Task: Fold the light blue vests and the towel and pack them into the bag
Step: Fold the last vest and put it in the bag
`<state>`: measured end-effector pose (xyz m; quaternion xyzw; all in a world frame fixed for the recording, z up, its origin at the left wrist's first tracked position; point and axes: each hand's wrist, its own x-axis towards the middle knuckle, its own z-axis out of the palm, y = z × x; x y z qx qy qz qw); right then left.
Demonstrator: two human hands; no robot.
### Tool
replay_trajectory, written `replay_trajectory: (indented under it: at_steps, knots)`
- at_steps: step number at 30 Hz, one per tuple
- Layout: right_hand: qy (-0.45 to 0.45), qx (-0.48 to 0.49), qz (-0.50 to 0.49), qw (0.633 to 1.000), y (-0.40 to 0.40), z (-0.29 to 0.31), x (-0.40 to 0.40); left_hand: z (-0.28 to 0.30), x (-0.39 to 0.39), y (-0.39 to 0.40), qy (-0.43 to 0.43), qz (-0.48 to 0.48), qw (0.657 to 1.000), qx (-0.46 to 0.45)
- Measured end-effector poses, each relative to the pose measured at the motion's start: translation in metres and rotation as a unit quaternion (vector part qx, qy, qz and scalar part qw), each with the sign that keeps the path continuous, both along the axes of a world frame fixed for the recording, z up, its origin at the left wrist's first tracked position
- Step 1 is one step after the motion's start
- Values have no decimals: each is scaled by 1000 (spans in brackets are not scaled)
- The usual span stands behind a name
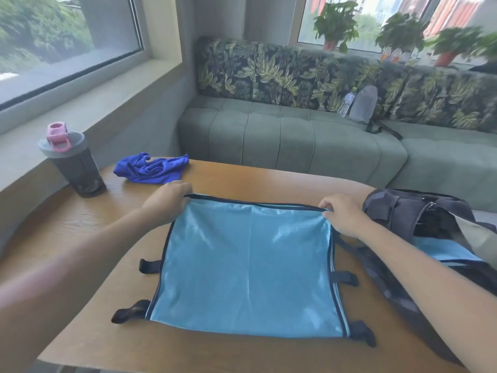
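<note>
A light blue vest [247, 267] lies flat on the wooden table [242, 179], its dark-trimmed far edge stretched between the two hands. The left hand [168, 196] pinches the far left corner of that edge, fingers curled over the trim with the knuckles up. The right hand [343, 215] pinches the far right corner the same way, fingers bent and pressed down on the trim. From the fingers the cloth runs back toward the person, smooth, with a faint crease down its middle. Short black straps [149, 265] stick out from both side edges, nearer the person than either hand.

Just beyond the left fingers, near the table's far edge, lies a crumpled deep blue towel [152, 168], close to the knuckles but not touching them. Further left of that hand stands a dark bottle [76, 168] with a grey lid and pink cap.

Right of the right hand, just beside the wrist, sits the dark bag [398, 211], its top unzipped and open. A second bit of light blue cloth [443, 251] shows at the bag's mouth, partly behind the right forearm; whether it is fully inside cannot be told.

Well beyond both hands a green sofa [295, 135] with leaf-print cushions runs along the wall, with a grey pouch [363, 103] on it. Potted plants [336, 22] stand on the windowsill above.
</note>
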<state>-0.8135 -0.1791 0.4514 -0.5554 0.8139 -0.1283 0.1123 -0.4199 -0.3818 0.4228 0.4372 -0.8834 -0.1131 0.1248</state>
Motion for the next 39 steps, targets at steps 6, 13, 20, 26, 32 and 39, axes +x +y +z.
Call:
replay_trajectory:
  at_steps: [6, 13, 20, 26, 32, 39]
  knots:
    - [-39, -127, -62, 989, -2, 86, 3, 91, 7, 2, 120, 48, 992, 8]
    - [59, -292, -25, 954, 6, 171, 9, 178, 12, 23, 211, 8, 971, -110]
    - [53, -348, 6, 936, 54, 126, 32, 139, 35, 73, 234, -20, 964, -124]
    - [6, -237, 5, 971, 135, -10, 64, 10, 68, 143, 191, -21, 980, -49]
    - [6, -132, 29, 991, 213, -102, 89, -71, 103, 204, 97, -76, 992, 39]
    - [85, -135, 41, 986, 230, -98, 108, -64, 99, 202, 29, -96, 995, -6]
